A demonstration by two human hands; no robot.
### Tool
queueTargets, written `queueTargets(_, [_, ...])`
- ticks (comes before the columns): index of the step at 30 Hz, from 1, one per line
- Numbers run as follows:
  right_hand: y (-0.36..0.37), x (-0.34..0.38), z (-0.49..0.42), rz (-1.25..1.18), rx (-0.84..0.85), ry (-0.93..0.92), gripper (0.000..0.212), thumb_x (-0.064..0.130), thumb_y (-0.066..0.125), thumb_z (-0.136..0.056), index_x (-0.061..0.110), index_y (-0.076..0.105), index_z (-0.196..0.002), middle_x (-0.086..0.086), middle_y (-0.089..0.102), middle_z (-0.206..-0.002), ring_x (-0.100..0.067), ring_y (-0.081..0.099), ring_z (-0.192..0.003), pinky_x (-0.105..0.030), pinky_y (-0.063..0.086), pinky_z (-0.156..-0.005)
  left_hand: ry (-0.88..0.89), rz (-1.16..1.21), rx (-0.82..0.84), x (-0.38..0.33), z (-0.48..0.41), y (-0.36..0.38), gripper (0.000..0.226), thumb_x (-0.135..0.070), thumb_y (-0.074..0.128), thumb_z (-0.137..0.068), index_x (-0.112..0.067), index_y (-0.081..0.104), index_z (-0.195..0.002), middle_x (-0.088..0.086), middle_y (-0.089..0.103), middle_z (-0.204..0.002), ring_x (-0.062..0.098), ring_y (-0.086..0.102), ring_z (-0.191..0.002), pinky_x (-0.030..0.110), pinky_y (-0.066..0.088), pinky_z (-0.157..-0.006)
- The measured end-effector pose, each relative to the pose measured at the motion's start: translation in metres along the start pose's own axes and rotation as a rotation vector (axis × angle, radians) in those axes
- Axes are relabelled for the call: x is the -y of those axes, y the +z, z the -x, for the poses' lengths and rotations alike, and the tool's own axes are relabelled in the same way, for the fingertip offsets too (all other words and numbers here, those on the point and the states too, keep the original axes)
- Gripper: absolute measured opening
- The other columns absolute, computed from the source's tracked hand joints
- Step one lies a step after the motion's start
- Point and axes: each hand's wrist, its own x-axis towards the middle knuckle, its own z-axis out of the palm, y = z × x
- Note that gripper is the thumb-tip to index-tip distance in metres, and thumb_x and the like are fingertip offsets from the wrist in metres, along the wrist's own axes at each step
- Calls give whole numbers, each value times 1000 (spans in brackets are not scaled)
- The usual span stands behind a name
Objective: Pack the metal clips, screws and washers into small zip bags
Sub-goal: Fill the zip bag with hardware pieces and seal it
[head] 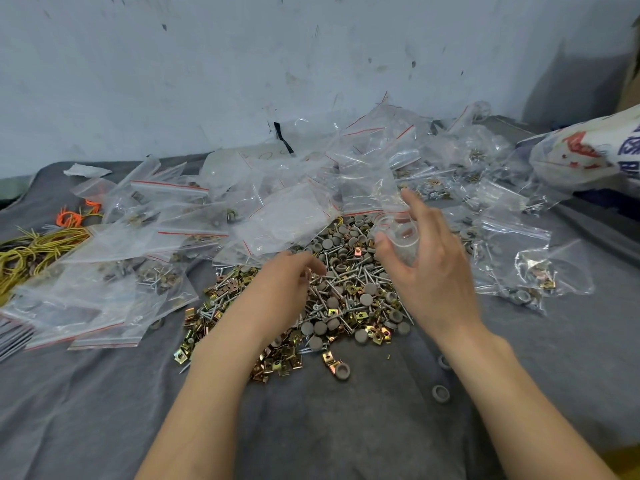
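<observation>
Clear zip bag (401, 237) pinched in my right grip (433, 275) hangs just up-right of the pile of screws and clips (346, 306), where my nearer left grip (284, 289) curls down; whether it holds anything I cannot tell.

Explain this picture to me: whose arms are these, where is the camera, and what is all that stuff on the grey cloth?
No machine here: these are a person's two bare arms, filmed by a wide-angle camera on their head, looking forward and down. On the grey cloth lies a pile of loose hardware: brass-coloured metal clips, screws and round grey washers. Around it lie clear zip bags; the bags at the right hold parts. Yellow and orange ties lie at the left. The right hand holds a small zip bag. The left hand reaches into the pile; whether it has picked anything up, I cannot tell.
</observation>
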Motion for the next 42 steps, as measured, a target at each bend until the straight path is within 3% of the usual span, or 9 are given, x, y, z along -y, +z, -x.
queueTargets(5, [0,-1,0,-9,-1,0,62,48,53,-103,21,32,-154,1,52,-140,7,32,-113,-40,38,-106,0,108,-113,2,-4,-2,34,-6,46,-100,-32,68,-100,-12,50,-98,2,54,-62,8,41,-56])
queueTargets(8, [0,-2,0,-10,-5,-7,61,48,53,-103,21,32,-154,1,52,-139,10,30,-112,-38,37,-105,-20,140,-118,7,-5,0,33,-6,47,-99,-29,70,-98,-9,58,-102,-1,51,-50,9,38,-48])
queueTargets(13, [0,-2,0,-8,-5,-8,61,48,52,-103,20,33,-154,1,53,-140,10,30,-114,-40,38,-107,-27,193,-85,12,-6,1,28,-7,52,-99,-31,67,-102,-10,67,-103,-3,58,-83,7,39,-65])
queueTargets(20, [1,-1,0,-2,-1,-16,61,48,51,-104,19,33,-154,1,53,-140,10,30,-116,-36,35,-108,-45,133,-68,17,-7,4,30,-7,50,-99,-28,70,-107,-10,66,-104,-1,58,-85,11,39,-63])
queueTargets(25, [0,0,0,3,3,-12,61,48,51,-104,18,33,-154,1,54,-139,5,35,-116,-38,37,-107,-44,52,-51,15,-5,5,32,-9,45,-101,-29,69,-111,-12,66,-108,-7,52,-56,8,37,-51])
queueTargets(29, [0,1,0,2,-4,-10,60,47,51,-104,18,34,-154,0,55,-138,2,38,-115,-43,43,-106,45,10,-8,6,-3,1,20,-21,53,-100,-30,67,-111,-17,64,-110,-6,56,-88,20,49,-84])
queueTargets(31, [-1,2,0,5,-3,-10,60,47,51,-103,18,34,-153,0,56,-135,0,43,-114,-43,44,-105,104,3,43,0,0,3,16,-29,57,-98,-31,67,-110,-20,61,-104,-4,54,-93,27,48,-93])
queueTargets(36, [-1,1,1,2,-5,-10,60,46,52,-103,17,36,-153,-1,57,-134,-11,50,-119,-46,44,-105,132,-254,102,-15,6,19,23,-34,52,-100,-34,60,-122,-8,55,-123,16,44,-119,39,41,-103])
queueTargets(42, [0,-2,1,-3,-5,-24,59,46,53,-103,19,36,-153,1,57,-133,9,34,-110,-34,36,-101,135,-291,86,-17,5,20,22,-23,49,-100,-34,60,-116,-8,62,-117,19,47,-114,40,43,-97])
